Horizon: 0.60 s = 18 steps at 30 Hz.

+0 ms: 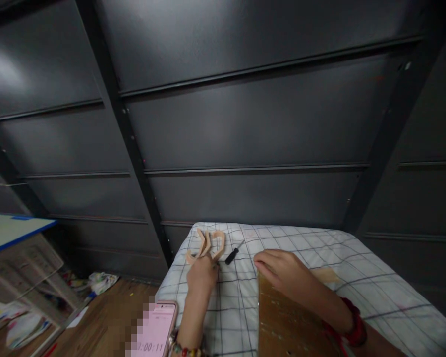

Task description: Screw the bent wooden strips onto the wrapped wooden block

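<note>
My left hand (202,275) reaches down at the near end of several light wood-coloured, bent pieces (208,243) lying on the cloth. Its fingertips are hidden behind the back of the hand, so whether it grips one of them does not show. Just right of these pieces lies a small screwdriver (232,255) with a black handle. My right hand (282,270) is over the far left corner of a worn brown board (282,322). Its fingers are closed together, and anything between them is hidden. A flat pale piece (325,274) lies behind the right wrist.
A white cloth with dark grid lines (301,238) covers the work surface. At its left edge lies a pink phone (159,322) showing a timer. Dark metal panels (245,124) rise behind. A blue-edged table (18,230) stands left, above a wooden floor (107,307).
</note>
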Tool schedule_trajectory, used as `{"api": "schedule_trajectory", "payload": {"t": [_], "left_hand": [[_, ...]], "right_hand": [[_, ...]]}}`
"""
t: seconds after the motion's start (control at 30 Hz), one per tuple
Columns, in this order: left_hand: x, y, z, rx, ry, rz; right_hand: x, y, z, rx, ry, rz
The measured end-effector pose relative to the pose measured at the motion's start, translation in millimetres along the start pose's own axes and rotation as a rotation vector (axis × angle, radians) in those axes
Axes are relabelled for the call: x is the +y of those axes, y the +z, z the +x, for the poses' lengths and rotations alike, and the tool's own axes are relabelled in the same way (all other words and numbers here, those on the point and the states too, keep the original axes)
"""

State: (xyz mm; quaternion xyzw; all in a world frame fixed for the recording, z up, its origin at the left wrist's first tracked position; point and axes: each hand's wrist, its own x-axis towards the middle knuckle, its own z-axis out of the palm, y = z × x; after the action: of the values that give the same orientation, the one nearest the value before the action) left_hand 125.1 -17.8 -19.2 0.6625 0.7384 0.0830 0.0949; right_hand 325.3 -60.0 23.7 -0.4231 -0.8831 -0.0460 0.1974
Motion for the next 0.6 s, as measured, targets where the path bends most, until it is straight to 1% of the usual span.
{"api": "schedule_trajectory", "payload": {"t": [0.07, 0.13, 0.23, 0.33, 0.43, 0.5, 0.6], "left_hand": [[-14, -9.4, 1, 0.008, -0.051, -0.004], [-26, -13.4, 2, 0.020, -0.099, -0.008], [-34, -6.8, 5, 0.025, -0.119, -0.016], [-29, 11.0, 5, 0.049, -0.091, -0.027], [-18, 29.7, 2, 0.136, -0.059, -0.033], [-11, 39.5, -1, 0.182, -0.018, -0.035], [-4, 50.5, -3, 0.205, 0.041, -0.032]], "right_hand": [[-2, 0, 1, -0.045, -0.001, -0.035], [-3, 1, 3, -0.092, 0.008, -0.063], [-6, 2, 11, -0.157, 0.026, -0.095], [-7, 5, 23, -0.221, 0.039, -0.125], [-8, 10, 35, -0.286, 0.061, -0.155], [-9, 16, 42, -0.333, 0.073, -0.171], [-7, 27, 49, -0.403, 0.088, -0.189]]}}
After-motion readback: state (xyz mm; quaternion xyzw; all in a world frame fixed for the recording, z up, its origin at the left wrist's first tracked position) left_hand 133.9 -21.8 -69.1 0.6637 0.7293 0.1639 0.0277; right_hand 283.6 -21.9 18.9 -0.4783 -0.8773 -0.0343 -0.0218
